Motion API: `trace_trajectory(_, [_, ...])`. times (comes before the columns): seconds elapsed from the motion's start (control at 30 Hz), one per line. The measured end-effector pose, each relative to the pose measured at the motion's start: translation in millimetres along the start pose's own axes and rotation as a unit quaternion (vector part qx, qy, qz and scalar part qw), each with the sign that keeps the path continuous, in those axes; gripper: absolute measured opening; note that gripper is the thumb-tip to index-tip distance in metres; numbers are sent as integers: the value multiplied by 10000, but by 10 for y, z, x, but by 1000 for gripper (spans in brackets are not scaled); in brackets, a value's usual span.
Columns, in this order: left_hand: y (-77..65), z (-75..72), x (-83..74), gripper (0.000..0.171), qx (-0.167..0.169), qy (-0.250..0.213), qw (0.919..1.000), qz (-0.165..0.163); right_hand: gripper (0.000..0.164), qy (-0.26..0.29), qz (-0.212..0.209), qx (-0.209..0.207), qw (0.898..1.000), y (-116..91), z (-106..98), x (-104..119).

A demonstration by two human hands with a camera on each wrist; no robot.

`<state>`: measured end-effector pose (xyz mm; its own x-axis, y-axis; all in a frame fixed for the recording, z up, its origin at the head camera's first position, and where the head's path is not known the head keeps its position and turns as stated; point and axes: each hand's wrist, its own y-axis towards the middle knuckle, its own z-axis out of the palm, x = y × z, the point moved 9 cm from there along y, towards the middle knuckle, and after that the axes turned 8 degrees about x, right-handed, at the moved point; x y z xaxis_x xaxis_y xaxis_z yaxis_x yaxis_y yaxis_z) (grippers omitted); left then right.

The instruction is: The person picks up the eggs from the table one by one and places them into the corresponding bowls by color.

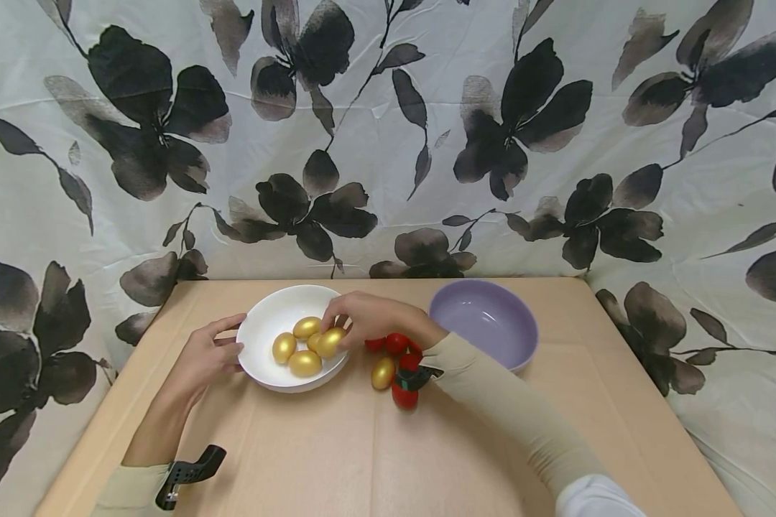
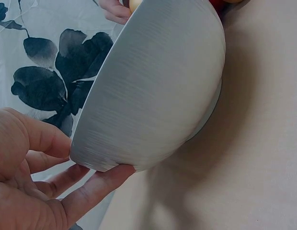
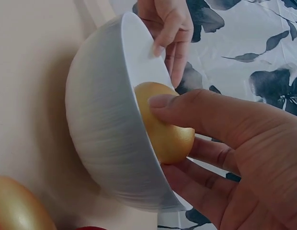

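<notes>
A gold egg [image 1: 331, 343] is sitting at the right side of the white bowl [image 1: 251, 336], its smooth, glossy shell shining. The right hand [image 1: 367, 316] is grasping it; the right wrist view is showing the thumb pressing on the shell and fingers curling beneath it, just inside the rim. Four other eggs [image 1: 284, 347] are lying together in the bowl, one partly hidden. The left hand [image 1: 208, 353] is pinching the opposite rim between thumb and fingers. The left wrist view is revealing what the head view is hiding: fingertips pressing the outer wall, fine streaks running across it, and a foot underneath. Just right of the bowl, a loose egg [image 1: 383, 373] is lying beside rounded red things [image 1: 404, 396], partly covered by the right forearm. Beyond them, a glossy purple bowl [image 1: 485, 323] is standing behind the beige sleeve [image 1: 491, 395]. Everything is resting on a pale table [image 1: 284, 452], and a creased floral cloth [image 1: 388, 158] is hanging behind.
</notes>
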<state>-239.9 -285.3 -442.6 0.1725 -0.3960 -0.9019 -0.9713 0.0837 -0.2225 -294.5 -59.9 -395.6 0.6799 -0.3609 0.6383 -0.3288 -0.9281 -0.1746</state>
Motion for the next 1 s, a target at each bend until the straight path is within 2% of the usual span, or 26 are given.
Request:
trace_trajectory(0.4, [5,1,6,64,-28,6,10000,36,30,-551,217,391,9975,66,121,31])
trace_trajectory(0.53, [3,-3,9,64,-26,26,10000,23,23,-571,183,497,9970,59,135,59])
trace_trajectory(0.73, [3,-2,12,63,0,15,10000,23,22,-360,-80,155,9992,-32,60,80])
trace_trajectory(1.0, [1,-1,0,62,7,18,10000,55,21,198,-20,-148,9997,-288,-56,26])
